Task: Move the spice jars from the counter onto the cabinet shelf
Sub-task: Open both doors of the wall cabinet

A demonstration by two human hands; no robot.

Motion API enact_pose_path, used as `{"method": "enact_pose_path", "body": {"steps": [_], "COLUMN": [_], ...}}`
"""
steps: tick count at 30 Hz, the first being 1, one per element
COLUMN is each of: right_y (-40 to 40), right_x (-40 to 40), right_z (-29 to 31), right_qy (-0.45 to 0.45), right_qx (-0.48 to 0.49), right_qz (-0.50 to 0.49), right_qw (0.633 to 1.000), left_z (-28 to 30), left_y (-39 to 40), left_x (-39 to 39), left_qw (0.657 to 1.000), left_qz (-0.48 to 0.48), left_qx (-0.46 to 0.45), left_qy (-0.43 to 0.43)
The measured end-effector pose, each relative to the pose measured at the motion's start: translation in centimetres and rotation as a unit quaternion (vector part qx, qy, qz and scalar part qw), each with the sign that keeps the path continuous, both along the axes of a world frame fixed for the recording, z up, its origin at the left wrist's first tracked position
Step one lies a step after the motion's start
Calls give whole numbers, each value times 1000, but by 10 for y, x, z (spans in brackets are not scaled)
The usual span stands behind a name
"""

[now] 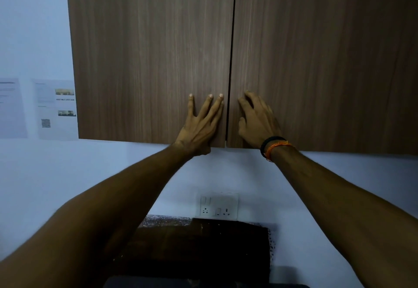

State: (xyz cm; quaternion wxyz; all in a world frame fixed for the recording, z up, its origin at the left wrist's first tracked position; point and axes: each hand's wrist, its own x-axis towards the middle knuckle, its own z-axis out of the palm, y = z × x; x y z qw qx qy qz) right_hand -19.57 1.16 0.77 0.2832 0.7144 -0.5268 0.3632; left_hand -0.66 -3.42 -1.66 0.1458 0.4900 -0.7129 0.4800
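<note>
Hands press flat on a closed wooden cabinet filling the upper frame. On the left door [147,61], the left hand [199,127] lies with fingers [209,104] spread apart, holding nothing; on the right door [316,61], the right hand [257,120] rests just beside the centre seam, fingers loosely curled and empty. A black band and orange thread [274,147] circle the right wrist. Lower centre, a wall socket [219,206] sits above a dark desk [203,247]. Papers [54,109] hang at mid left. Spice jars and the shelf are out of sight.
</note>
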Motion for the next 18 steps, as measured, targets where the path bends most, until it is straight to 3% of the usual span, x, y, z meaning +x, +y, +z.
{"method": "enact_pose_path", "body": {"steps": [5, 8, 11, 13, 18], "right_y": [6, 13, 30, 41, 66], "right_x": [18, 34, 53, 64, 85], "right_z": [9, 19, 33, 43, 63], "right_qy": [-77, -183, -358, -430, -506], "right_qx": [-37, -4, 88, 118, 102], "right_qz": [89, 172, 298, 352, 401], "right_qw": [992, 968, 880, 823, 757], "left_z": [-5, -7, -11, -16, -25], "left_y": [20, 36, 52, 60, 87], "left_x": [5, 9, 13, 16, 24], "left_qw": [999, 998, 997, 995, 991], "left_qz": [-29, -46, -59, -76, -101], "left_qx": [-10, -18, -29, -43, -42], "left_qy": [21, 29, 42, 55, 82]}}
